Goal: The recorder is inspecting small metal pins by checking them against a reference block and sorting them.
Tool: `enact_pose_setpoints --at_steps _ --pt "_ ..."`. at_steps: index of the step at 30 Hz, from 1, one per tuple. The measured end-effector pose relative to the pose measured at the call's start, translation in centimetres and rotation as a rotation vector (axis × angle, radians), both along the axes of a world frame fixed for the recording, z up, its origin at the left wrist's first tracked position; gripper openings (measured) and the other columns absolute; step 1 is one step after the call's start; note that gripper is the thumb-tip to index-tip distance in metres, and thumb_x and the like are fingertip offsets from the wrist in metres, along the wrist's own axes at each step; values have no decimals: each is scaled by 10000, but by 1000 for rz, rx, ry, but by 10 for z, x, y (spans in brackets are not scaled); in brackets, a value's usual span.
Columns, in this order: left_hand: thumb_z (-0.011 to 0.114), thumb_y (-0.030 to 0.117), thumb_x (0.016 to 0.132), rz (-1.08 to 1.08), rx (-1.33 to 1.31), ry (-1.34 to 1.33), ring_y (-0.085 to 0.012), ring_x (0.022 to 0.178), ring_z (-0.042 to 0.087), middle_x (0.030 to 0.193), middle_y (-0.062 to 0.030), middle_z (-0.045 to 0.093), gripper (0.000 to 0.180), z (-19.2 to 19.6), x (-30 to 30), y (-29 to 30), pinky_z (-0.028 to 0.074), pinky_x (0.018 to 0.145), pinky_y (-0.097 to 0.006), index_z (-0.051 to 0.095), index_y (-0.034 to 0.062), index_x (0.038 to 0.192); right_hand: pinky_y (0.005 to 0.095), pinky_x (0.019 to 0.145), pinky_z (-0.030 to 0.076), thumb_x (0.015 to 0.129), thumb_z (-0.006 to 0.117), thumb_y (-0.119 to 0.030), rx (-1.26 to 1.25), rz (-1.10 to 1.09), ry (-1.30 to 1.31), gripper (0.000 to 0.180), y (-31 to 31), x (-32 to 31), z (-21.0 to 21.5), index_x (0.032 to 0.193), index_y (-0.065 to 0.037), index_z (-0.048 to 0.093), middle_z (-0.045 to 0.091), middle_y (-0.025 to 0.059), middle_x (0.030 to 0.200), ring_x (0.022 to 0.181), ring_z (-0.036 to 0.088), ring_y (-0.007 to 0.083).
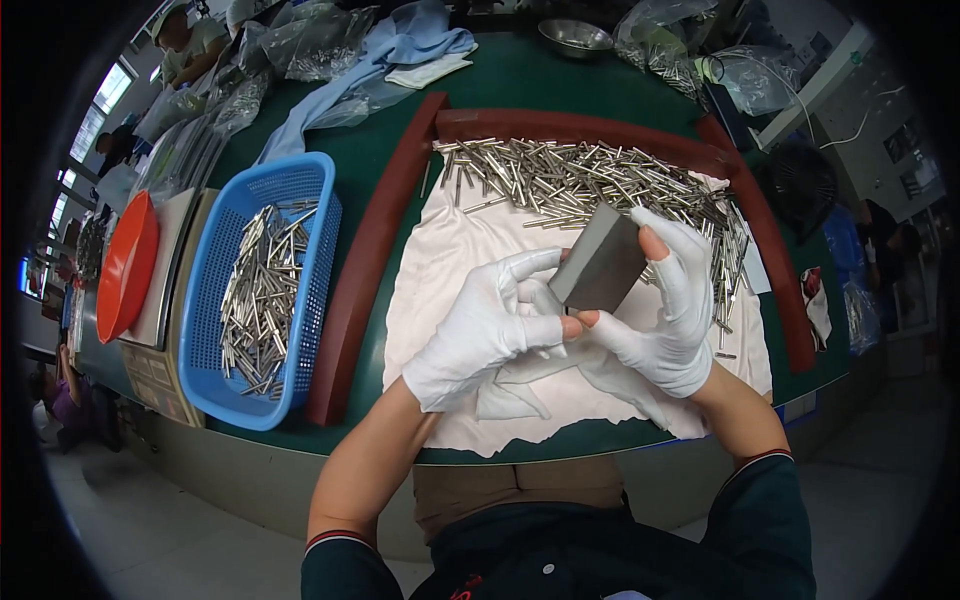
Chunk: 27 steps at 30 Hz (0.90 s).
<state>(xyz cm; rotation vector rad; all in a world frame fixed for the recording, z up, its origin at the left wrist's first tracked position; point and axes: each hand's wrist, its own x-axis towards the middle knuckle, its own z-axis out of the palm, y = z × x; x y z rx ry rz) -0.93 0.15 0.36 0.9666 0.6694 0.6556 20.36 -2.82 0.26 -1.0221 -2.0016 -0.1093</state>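
Both hands wear white gloves with some bare fingertips, and they hold a flat grey rectangular block [605,262] tilted above the cloth. My left hand [490,315] pinches its lower left edge between fingers and thumb. At the other side, my right hand [670,305] grips it with the thumb at the bottom and a finger near the upper right corner. The thumb tips nearly meet below the block; whether anything small sits between them I cannot make out. Beneath the hands, a crumpled white rag [590,385] lies on a pale pink cloth [430,270].
Many thin metal pins [570,180] are heaped along the cloth's far and right sides, inside a dark red frame [365,270]. More pins fill a blue plastic basket [320,260] at left, beside an orange-red bowl [127,265]. A metal bowl [575,38] and plastic bags stand farther back.
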Motion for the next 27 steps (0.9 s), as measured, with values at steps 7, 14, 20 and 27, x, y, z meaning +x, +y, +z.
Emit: enact_pose_setpoints --at_steps 7,14,20,27 --pt "797 86 775 8 -11 -108 -133 702 655 856 -99 677 857 -3 -4 4 522 683 -257 333 72 1496 406 970 426 645 837 -122 -39 1 103 919 2 13 -4 1440 -38 385 489 163 1314 1164 498 313" --pt "731 55 837 -17 -20 -138 -121 758 647 829 -69 654 773 -1 -2 2 519 706 -228 317 0 1487 403 958 430 649 834 -153 -51 17 57 894 3 8 -2 1427 -53 407 501 155 1310 1148 498 311" --pt "727 56 836 -11 -39 -159 -139 761 655 850 -95 656 779 0 -4 3 546 730 -247 304 -21 1486 407 955 432 643 835 -153 -90 11 65 889 1 5 -1 1422 -61 416 507 155 1302 1146 497 311" --pt "718 58 840 -19 -86 -188 -147 757 658 864 -106 662 776 1 -2 2 549 731 -251 295 -23 1486 401 953 438 644 834 -135 -106 -1 134 870 2 4 -4 1410 -52 429 511 149 1281 1138 505 308"
